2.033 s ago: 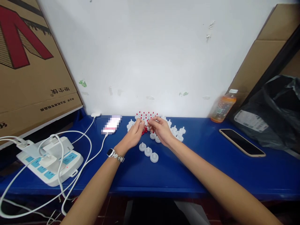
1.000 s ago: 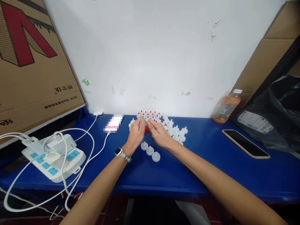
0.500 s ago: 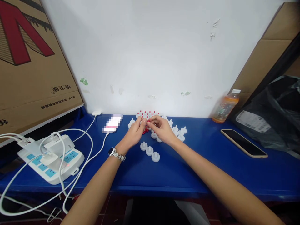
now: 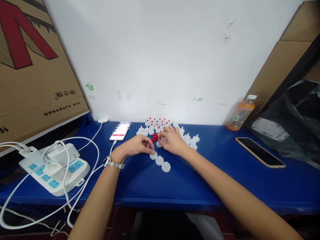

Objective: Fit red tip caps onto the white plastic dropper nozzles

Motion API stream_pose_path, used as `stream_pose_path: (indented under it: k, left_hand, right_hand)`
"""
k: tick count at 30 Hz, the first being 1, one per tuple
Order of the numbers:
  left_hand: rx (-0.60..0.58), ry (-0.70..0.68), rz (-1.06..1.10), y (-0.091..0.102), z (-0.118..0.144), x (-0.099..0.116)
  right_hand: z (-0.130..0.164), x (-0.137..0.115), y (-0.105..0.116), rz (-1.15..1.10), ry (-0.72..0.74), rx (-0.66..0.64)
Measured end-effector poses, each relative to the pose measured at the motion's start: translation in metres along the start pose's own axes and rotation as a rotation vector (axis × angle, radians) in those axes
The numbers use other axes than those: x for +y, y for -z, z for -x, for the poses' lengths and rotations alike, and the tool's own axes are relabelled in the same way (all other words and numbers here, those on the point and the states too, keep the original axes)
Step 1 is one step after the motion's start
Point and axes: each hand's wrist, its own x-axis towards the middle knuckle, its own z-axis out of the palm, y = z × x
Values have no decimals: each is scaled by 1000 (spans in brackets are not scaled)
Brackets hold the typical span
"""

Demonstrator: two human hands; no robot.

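Observation:
My left hand (image 4: 141, 145) bends down over the front row of white nozzle caps; its thumb and fingertips are closed at the stem of the leftmost white nozzle cap (image 4: 153, 156). Two more white nozzle caps, one being the frontmost (image 4: 166, 167), stand in a slanting line beside it. My right hand (image 4: 172, 140) has curved fingers, with thumb and forefinger apart, at the edge of a small pile of red tips (image 4: 155, 137). Its palm hides some white caps beneath. Behind the pile stand several white caps with red tips on top (image 4: 157, 125).
Several untipped white caps (image 4: 195, 138) stand right of my right hand. On the left lie a charging phone (image 4: 119, 133) and a power strip (image 4: 58, 190) with looping white cables. To the right are another phone (image 4: 260, 152), a bottle of orange drink (image 4: 241, 115) and a black plastic bag (image 4: 295, 113).
My hands were together above the pile, fingers on a small red tip. They have parted: the left moved down and toward me to the front row, the right lowered to the pile's edge.

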Motion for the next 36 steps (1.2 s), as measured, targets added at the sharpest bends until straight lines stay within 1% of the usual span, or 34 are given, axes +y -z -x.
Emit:
stream_pose_path:
  k: [3,5,7,10,13,17,20,22,27,31,36]
  left_hand:
    - [-13,11,-10,-2,-1,0]
    - [16,-13,-16,-2,-2,-1]
    - [79,-69,-25,-3,-3,-1]
    - [237,-171,-13,-5,-5,-2]
    - [335,-202,19,-7,-7,-5]
    - [359,-146,21,-8,-9,-6]
    - [400,-132,-50,-8,-10,-5]
    - [421,-128,-95,-9,-12,-5]
    - [433,-137,-103,-12,-18,-10]
    - [435,-137,-139,-13,-19,-10]
    - [407,-114,-144,-14,-15,-5]
  right_hand:
    - [-1,4,0,24,-23,11]
    - [-1,6,0,7,-57,32]
    - [-2,7,0,-24,-85,66]
    - [-1,3,1,-69,-92,129]
    - [-1,0,0,-88,-82,146]
    - [-6,2,-4,-23,-94,90]
    - [-17,2,-7,62,-142,46]
    - [-26,0,-8,106,-173,12]
    - [-44,-11,-13,201,-226,-76]
    - [-47,-14,-20,264,-227,-95]
    - [-45,-10,-23,269,-200,-68]
